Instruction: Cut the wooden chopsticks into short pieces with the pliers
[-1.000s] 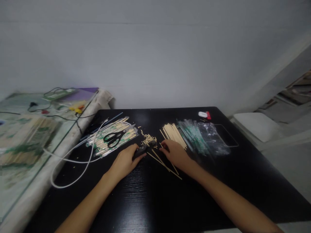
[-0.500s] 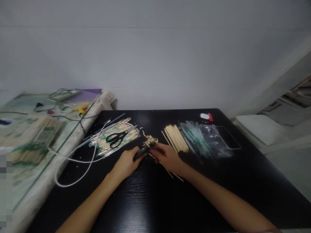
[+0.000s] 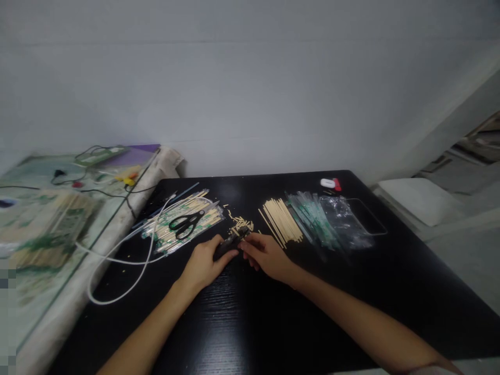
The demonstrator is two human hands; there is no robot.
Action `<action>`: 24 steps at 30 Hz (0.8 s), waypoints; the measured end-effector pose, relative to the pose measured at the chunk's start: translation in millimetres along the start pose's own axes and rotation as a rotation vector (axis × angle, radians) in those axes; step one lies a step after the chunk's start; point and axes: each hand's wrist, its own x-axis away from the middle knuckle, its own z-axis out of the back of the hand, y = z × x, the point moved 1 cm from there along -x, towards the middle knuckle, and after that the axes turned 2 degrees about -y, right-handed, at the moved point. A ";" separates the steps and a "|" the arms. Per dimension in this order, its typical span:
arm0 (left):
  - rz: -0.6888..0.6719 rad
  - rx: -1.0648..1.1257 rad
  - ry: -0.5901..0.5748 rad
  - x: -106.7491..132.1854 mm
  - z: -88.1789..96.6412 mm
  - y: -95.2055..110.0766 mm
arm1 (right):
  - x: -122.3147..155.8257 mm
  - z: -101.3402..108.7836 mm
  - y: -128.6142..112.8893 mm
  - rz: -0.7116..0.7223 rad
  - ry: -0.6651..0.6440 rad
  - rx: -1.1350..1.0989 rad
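Observation:
My left hand [image 3: 205,262] is wrapped round a black hand tool [image 3: 226,247] that looks like pliers, its head pointing away to the right. Close to that head, the fingers of my right hand [image 3: 269,255] are pinched together; what they hold is hidden. A small heap of short cut stick pieces [image 3: 242,224] lies just beyond the tool. To the right is a bundle of bare bamboo sticks [image 3: 283,219], laid side by side. Wrapped sticks [image 3: 179,224] in clear and green plastic lie on the left, with black-handled scissors [image 3: 186,224] on top.
Empty plastic sleeves [image 3: 316,216] and a clear plastic bag [image 3: 344,219] lie right of the bare sticks. A white case [image 3: 327,183] sits at the back right. A white cable [image 3: 117,299] loops over the left edge of the black table [image 3: 281,323]. A glass-topped table [image 3: 42,297] adjoins it.
Two long sticks that stuck out below my right hand no longer show. Both hands stay almost in place at the black tool, and the view has shifted slightly.

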 end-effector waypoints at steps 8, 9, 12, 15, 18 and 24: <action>-0.165 0.048 -0.007 5.0 4.1 -0.7 | 1.3 13.5 -17.5 0.068 -0.028 -0.133; -0.163 0.049 -0.016 5.3 3.7 -0.7 | 1.3 15.6 -20.0 0.064 -0.031 -0.145; -0.155 0.038 -0.037 6.1 1.8 -0.6 | 1.0 20.1 -26.8 0.037 -0.064 -0.119; -0.163 0.009 -0.052 6.9 -0.6 -1.1 | 0.8 22.7 -32.3 -0.010 -0.125 -0.107; -0.217 -0.032 -0.023 7.9 -2.2 -1.5 | 0.7 25.3 -36.0 -0.066 -0.169 -0.191; -0.283 -0.133 0.001 10.8 -4.8 -1.2 | -0.1 27.1 -32.5 -0.251 -0.311 -0.409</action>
